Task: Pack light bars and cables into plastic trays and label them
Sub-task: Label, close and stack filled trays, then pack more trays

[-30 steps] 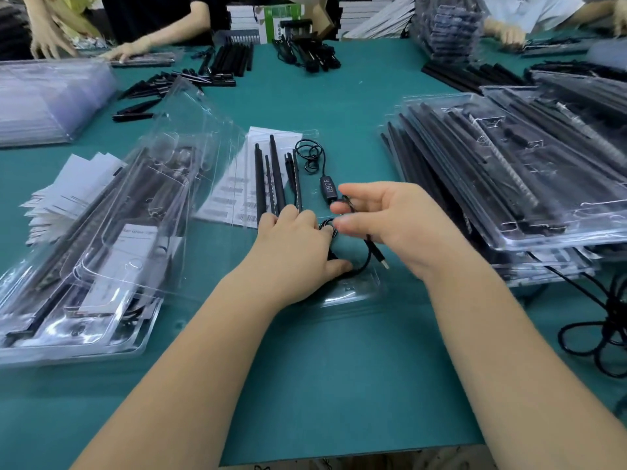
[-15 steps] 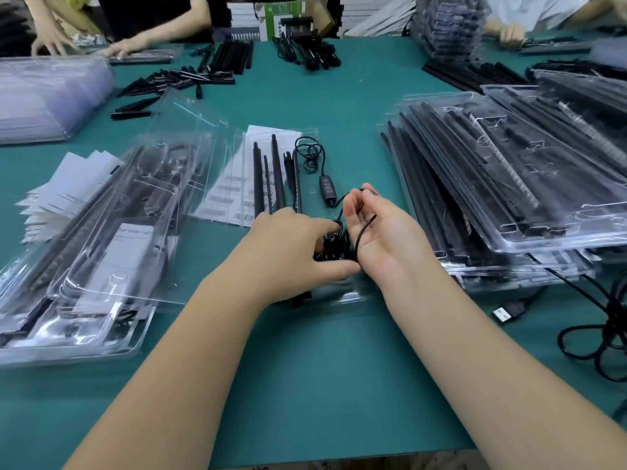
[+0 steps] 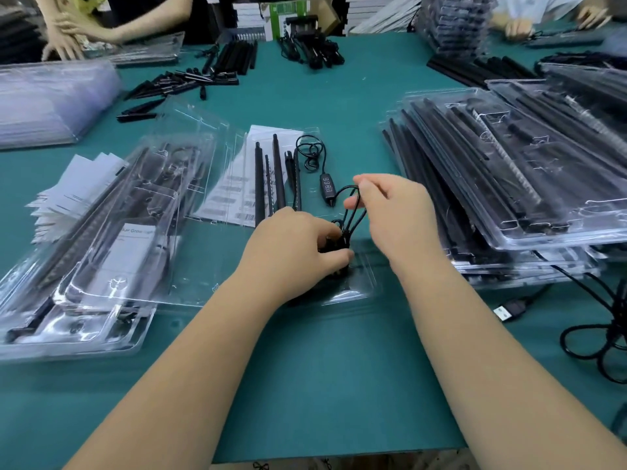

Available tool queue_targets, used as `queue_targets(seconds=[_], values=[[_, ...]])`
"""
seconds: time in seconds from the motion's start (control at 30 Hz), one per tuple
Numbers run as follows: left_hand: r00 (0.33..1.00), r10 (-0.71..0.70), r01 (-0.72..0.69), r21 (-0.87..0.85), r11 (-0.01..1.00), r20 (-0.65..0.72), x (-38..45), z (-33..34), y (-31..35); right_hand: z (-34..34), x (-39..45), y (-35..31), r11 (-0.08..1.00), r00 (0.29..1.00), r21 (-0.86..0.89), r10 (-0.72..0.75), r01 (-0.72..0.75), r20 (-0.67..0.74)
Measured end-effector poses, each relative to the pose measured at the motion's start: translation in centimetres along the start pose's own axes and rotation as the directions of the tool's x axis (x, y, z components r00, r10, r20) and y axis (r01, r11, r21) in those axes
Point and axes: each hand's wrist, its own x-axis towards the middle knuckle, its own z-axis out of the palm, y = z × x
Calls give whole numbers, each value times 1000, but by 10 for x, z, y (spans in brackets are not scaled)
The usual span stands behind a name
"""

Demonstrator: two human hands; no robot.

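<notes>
A clear plastic tray (image 3: 363,283) lies in the middle of the green table, with black light bars (image 3: 259,184) in its far part and a paper sheet (image 3: 230,195) beneath them. A black cable (image 3: 310,154) with an inline controller (image 3: 326,188) runs down the tray's right side. My left hand (image 3: 291,245) grips the bundled end of the cable against the tray's near part. My right hand (image 3: 397,212) pinches cable loops (image 3: 354,215) just above that bundle.
Stacks of packed trays lie at the left (image 3: 95,245) and right (image 3: 515,171). Paper sheets (image 3: 78,184) lie at the left, a USB plug (image 3: 509,310) and coiled cable (image 3: 607,337) at the right. Loose black bars (image 3: 234,59) and other people's hands (image 3: 64,39) occupy the far side.
My right hand has lifted and turned, drawing cable loops up from the bundle. My left hand has stayed on the bundle in the tray.
</notes>
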Motion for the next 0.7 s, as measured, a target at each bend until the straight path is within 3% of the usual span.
queue_targets(seconds=[0.03,0.1,0.27,0.53,0.6,0.7], values=[[1000,-12,12,-28,1000,-9,0,0,0,-2,0,0,980,996,-179,-94,93,3],[999,-24,22,-61,998,-21,-1,0,-1,-5,1,0,922,989,-358,-146,145,24],[999,-45,44,-120,992,-4,-1,-3,-3,-7,8,-1,843,981,-517,-63,150,181],[998,-54,52,-178,983,-10,0,-2,-7,-7,12,-6,720,948,-663,24,204,318],[998,-65,62,-225,973,-7,0,-2,-8,-7,12,-7,726,940,-659,50,197,336],[999,-51,53,-234,971,14,0,-4,-10,-7,7,-3,773,956,-601,-25,203,291]])
